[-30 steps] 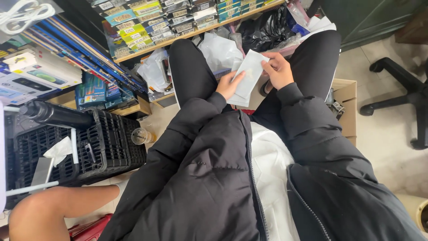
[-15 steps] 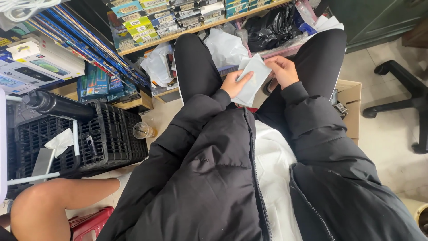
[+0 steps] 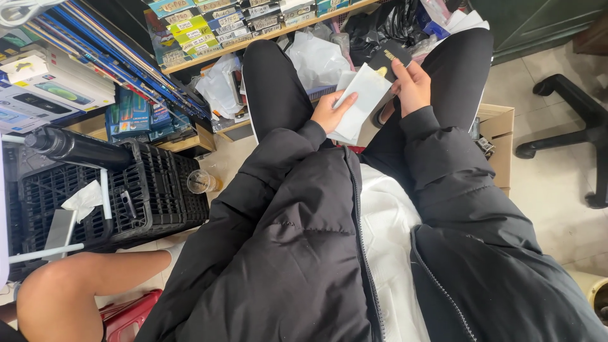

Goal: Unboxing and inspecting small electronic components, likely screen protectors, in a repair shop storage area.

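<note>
two hands: left hand (image 3: 330,114) grips white envelope (image 3: 361,101); right hand (image 3: 413,85) holds black card (image 3: 387,60).

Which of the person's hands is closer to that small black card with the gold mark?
The right hand. It holds the black card by its edge, fingers touching it. The left hand is lower and to the left, holding the white envelope instead.

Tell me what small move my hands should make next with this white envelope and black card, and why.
Probably draw the black card fully clear: the right hand pinches it at the top of the white envelope, which the left hand steadies, and the card looks only partly out.
</note>
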